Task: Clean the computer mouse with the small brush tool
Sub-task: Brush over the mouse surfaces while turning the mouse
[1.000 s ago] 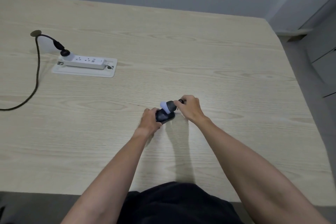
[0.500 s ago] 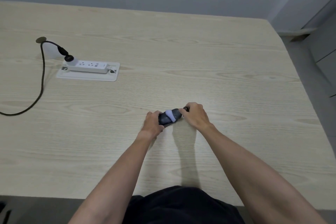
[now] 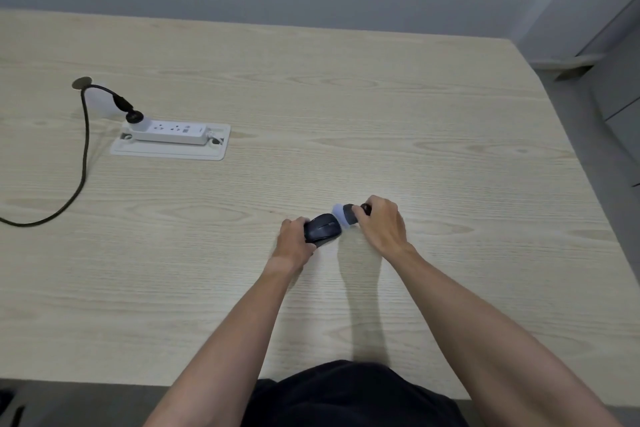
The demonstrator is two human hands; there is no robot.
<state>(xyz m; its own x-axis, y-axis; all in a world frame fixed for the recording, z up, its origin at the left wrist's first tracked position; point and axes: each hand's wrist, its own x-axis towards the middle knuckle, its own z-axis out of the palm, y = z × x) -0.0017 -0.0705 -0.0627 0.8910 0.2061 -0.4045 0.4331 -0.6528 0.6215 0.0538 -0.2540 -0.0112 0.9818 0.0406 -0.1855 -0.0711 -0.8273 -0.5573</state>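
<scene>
Left hand (image 3: 293, 240) grips mouse (image 3: 322, 227) on table (image 3: 450, 156); right hand (image 3: 382, 225) grips brush (image 3: 343, 214), bristles touching mouse front.

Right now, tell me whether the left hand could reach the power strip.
Probably yes. The left hand is holding the mouse, so it must let go first. Bare table lies between it and the power strip, with nothing in the way.

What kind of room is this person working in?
Probably a home office or plain workroom. The signs: a wide light-wood desk, a white power strip on a plate set in it with a black cable plugged in, and a computer mouse. The walls are bare and grey.
</scene>
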